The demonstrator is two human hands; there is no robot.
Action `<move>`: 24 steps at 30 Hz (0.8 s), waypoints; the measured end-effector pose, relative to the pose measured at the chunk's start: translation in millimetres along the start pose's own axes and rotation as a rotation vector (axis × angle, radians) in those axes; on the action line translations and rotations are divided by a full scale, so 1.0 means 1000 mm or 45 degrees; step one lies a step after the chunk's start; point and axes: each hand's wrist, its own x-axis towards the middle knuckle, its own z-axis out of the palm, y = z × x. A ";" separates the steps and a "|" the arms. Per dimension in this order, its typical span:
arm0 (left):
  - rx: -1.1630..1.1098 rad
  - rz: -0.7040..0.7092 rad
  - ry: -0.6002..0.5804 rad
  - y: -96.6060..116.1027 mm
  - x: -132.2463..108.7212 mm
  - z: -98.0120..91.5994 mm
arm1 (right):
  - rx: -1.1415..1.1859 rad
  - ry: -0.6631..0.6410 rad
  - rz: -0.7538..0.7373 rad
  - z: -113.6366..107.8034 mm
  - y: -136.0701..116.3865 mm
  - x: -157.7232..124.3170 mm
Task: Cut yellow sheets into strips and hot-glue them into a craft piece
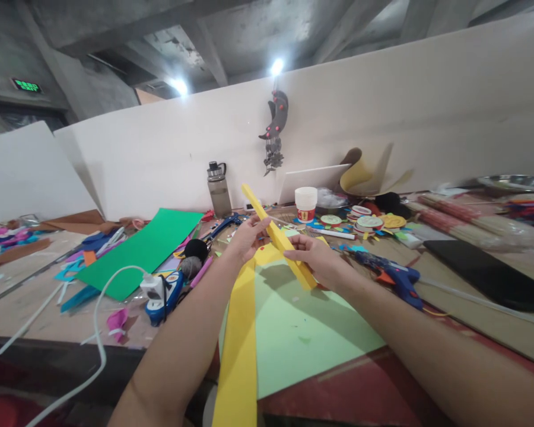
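While our left hand [250, 237] pinches the folded yellow strip [279, 238] near its middle, our right hand [314, 256] grips it farther down, the fingers of both clamped on it. We hold it slantwise above the pale green sheet [311, 341], arms stretched forward, hands turned toward each other; along that sheet's left side lies a yellow band [240, 338].

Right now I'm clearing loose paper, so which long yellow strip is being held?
The raised strip, slanting in the grip of the left hand and right hand; the other long strip lies over the pale green sheet.
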 end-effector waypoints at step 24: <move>0.017 0.056 0.172 -0.008 0.010 -0.023 | -1.946 0.248 -0.229 -0.013 -0.027 -0.005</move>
